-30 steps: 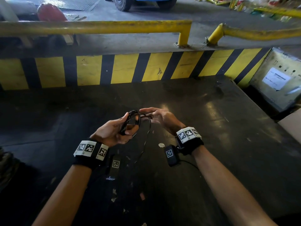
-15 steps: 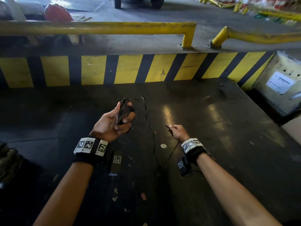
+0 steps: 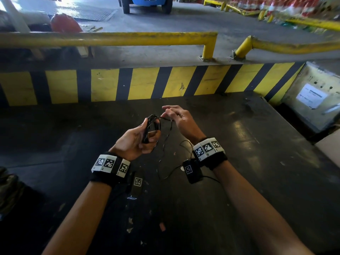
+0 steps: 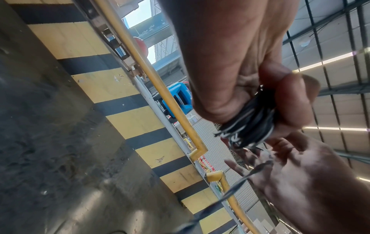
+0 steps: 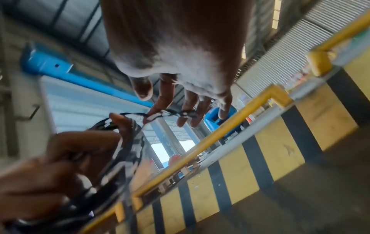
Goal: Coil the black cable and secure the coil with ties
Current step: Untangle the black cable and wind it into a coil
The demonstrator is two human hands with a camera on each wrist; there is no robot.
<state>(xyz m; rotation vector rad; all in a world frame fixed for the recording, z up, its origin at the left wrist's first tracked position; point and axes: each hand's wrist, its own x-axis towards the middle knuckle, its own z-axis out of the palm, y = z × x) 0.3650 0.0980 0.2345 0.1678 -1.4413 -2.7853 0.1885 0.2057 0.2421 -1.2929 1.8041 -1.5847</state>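
My left hand (image 3: 136, 142) grips a small coil of black cable (image 3: 152, 124) upright, thumb on one side and fingers on the other; the left wrist view shows the bundled turns (image 4: 250, 123) squeezed there. My right hand (image 3: 181, 120) is just right of the coil's top. A loose strand (image 5: 172, 113) lies across its nearly straight fingers (image 5: 188, 101), and the thumb stays off it. The rest of the cable (image 3: 165, 144) hangs between my wrists down to the dark floor. No ties are visible.
I face a dark, stained floor (image 3: 239, 162) with small scraps on it. A yellow-and-black striped kerb (image 3: 143, 83) and a yellow rail (image 3: 110, 38) bound it ahead. A grey box with a label (image 3: 312, 96) stands at the right, and a blue vehicle (image 3: 147, 2) is far back.
My right hand, which had drawn the strand down and out to the right, has come back up to the top of the coil. The left hand kept its grip.
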